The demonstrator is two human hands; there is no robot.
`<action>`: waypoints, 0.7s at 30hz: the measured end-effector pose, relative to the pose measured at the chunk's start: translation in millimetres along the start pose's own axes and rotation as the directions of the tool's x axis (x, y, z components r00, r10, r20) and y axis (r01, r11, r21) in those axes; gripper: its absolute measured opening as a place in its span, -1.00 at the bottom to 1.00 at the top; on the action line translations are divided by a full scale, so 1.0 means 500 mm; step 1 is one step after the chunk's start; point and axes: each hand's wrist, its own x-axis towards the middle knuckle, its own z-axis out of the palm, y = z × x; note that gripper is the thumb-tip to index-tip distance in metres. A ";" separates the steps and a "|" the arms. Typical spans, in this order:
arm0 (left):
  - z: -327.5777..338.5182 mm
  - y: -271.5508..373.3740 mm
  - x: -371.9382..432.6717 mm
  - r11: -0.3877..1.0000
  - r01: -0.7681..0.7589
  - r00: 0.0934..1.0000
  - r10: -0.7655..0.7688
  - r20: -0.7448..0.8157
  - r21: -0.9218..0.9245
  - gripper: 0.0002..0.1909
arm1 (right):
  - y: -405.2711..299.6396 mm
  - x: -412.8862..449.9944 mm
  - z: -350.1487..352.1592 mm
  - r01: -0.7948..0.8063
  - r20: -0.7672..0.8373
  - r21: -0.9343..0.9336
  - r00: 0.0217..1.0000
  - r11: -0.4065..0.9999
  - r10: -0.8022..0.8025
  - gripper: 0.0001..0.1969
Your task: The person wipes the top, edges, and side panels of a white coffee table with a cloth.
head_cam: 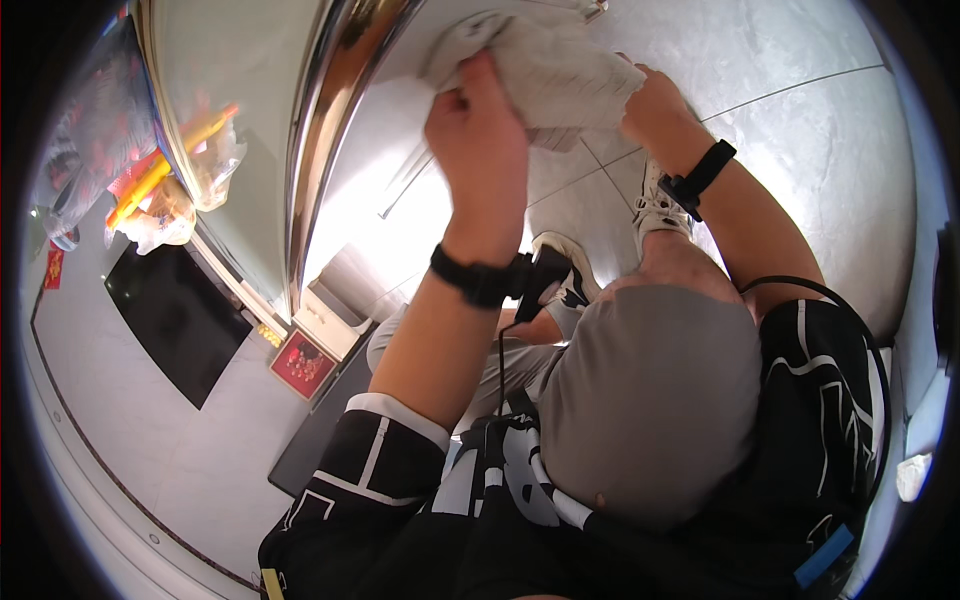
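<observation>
A pale, thin cloth (562, 75) with a ragged edge is stretched between my two hands above the tiled floor. My left hand (480, 142) pinches its near left part between thumb and fingers, slightly blurred. At the cloth's right end, my right hand (660, 105) grips the edge, with some of its fingers hidden. Both wrists wear black straps, and a small black device (544, 281) sits at the left one. Below the hands are my bent knee in grey trousers (652, 390) and a pale laced shoe (660, 202).
A table (247, 82) with a shiny metal-like edge (315, 127) rises close on the left. Plastic bags (161, 217) and a yellow-orange object (142, 191) lie on it. Farther off are a black screen (180, 322) and a red framed picture (302, 364). A black cable (847, 307) loops by my right arm.
</observation>
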 end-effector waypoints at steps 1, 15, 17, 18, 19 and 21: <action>0.015 -0.012 0.014 0.996 0.022 0.999 -0.024 0.021 0.082 -0.48 | -0.002 0.002 -0.004 0.055 -0.018 -0.060 0.998 0.997 -0.056 -0.39; 0.032 -0.117 0.091 0.967 0.203 0.977 -0.211 0.036 0.153 -0.44 | -0.057 0.025 -0.047 -0.193 0.092 0.200 0.980 0.960 0.178 -0.68; 0.020 -0.035 0.027 0.998 0.060 0.998 -0.060 0.035 -0.002 -0.41 | -0.024 0.021 0.027 -0.142 0.054 0.165 0.989 0.976 0.135 -0.69; 0.001 -0.004 0.000 0.995 -0.017 0.998 0.022 0.052 -0.102 -0.42 | -0.031 0.025 0.023 -0.098 0.034 0.147 0.995 0.984 0.094 -0.69; -0.010 0.022 -0.020 0.975 -0.087 0.992 0.103 0.068 -0.205 -0.42 | -0.042 0.027 -0.003 -0.063 0.020 0.126 0.998 0.990 0.061 -0.70; -0.022 0.063 -0.045 0.945 -0.243 0.965 0.259 0.049 -0.219 -0.42 | -0.062 0.034 -0.035 -0.117 0.221 0.007 0.969 0.993 0.113 -0.71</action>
